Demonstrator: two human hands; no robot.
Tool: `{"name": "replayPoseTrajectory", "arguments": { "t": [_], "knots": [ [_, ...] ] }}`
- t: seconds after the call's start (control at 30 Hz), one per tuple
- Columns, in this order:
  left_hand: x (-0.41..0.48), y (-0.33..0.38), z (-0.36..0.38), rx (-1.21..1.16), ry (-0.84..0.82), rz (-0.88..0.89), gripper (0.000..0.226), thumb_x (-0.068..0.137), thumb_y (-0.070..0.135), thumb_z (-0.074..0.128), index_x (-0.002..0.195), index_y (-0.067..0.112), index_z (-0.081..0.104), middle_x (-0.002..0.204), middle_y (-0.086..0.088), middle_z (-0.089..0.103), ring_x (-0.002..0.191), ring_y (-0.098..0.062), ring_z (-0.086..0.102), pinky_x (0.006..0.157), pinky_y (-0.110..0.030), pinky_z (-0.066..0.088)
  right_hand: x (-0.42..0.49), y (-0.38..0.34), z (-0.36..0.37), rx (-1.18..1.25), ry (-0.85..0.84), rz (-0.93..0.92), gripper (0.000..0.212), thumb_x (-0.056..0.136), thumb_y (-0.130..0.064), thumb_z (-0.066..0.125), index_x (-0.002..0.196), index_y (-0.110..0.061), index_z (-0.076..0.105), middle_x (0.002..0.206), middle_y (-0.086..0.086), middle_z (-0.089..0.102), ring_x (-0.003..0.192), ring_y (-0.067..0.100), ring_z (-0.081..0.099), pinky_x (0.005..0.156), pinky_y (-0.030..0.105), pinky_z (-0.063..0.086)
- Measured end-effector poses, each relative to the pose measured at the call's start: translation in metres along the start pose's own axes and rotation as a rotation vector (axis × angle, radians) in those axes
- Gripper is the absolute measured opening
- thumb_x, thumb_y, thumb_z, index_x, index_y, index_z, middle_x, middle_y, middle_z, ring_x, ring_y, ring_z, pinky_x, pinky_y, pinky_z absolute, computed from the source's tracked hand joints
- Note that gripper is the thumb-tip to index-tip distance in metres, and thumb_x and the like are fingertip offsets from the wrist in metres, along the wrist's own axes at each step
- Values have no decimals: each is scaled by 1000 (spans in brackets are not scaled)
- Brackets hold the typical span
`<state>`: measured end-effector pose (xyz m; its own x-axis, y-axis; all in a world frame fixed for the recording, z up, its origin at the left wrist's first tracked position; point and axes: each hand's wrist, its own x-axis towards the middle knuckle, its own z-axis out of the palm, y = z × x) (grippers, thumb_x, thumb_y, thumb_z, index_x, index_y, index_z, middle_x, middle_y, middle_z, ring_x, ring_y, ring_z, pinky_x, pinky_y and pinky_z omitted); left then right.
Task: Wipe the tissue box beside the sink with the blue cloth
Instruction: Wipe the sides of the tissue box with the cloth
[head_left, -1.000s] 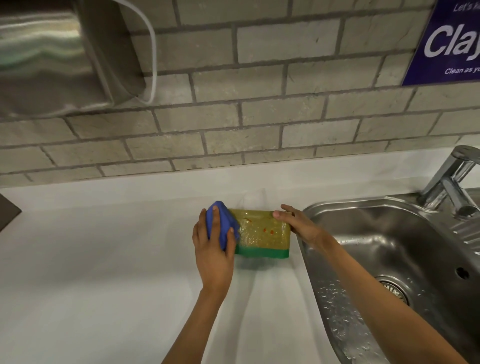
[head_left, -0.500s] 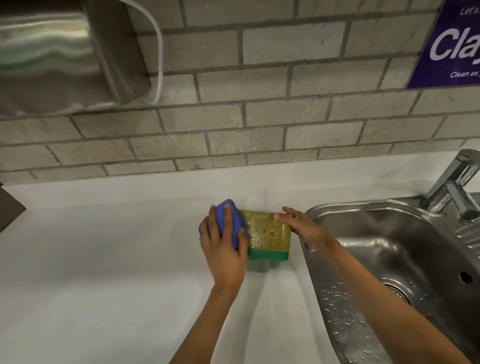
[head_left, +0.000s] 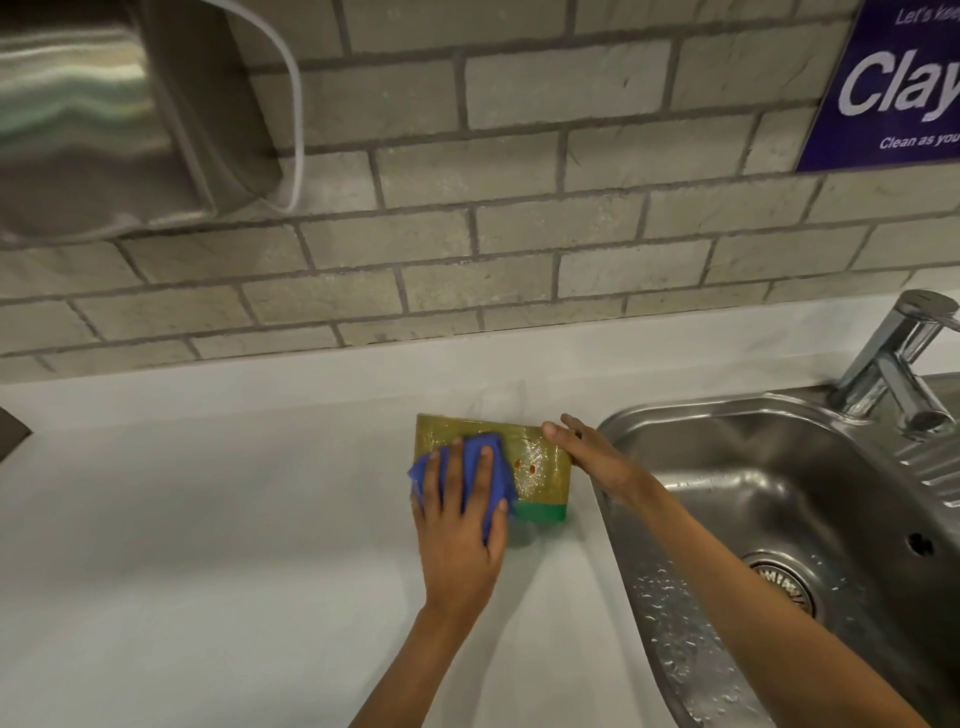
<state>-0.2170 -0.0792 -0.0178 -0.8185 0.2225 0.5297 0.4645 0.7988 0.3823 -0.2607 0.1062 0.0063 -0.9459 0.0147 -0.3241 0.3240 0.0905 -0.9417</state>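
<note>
The tissue box (head_left: 540, 465), yellow-green with a green lower band, lies on the white tabletop (head_left: 208, 545) just beside the steel sink (head_left: 613, 431). The left hand (head_left: 460, 530) presses the blue cloth (head_left: 470, 465) flat on the box's left half, fingers spread over it, hiding that part. The right hand (head_left: 592, 457) rests against the box's right end, fingers extended and touching its top edge. Behind stand a brick wall (head_left: 519, 234), a tap (head_left: 893, 369), a metal dispenser (head_left: 104, 119) and a purple sign (head_left: 893, 88).
</note>
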Motion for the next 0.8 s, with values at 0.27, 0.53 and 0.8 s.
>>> {"name": "replayPoseTrajectory", "arguments": {
  "t": [0.27,0.53,0.8],
  "knots": [
    [22,28,3,-7,-54,73,53,97,46,17,135,16,40,136,-19,55,130,-39,46,98,-63,40,2,1,0,3,15,6,106,68,-58,61,149,-8,14,148,11,39,135,24,39,114,36,28],
    [22,18,-2,-37,27,-201,53,90,34,37,132,6,52,136,-25,53,128,-49,44,97,-64,39,3,-1,1,-27,17,4,106,69,-56,64,148,-7,14,144,11,45,130,23,45,111,34,33],
    [-4,6,6,-67,74,41,44,95,39,33,133,17,39,134,-23,55,132,-32,32,98,-60,42,-1,-2,4,-51,13,-17,119,58,-60,67,149,-6,11,138,6,50,120,15,47,102,27,36]
  ]
}}
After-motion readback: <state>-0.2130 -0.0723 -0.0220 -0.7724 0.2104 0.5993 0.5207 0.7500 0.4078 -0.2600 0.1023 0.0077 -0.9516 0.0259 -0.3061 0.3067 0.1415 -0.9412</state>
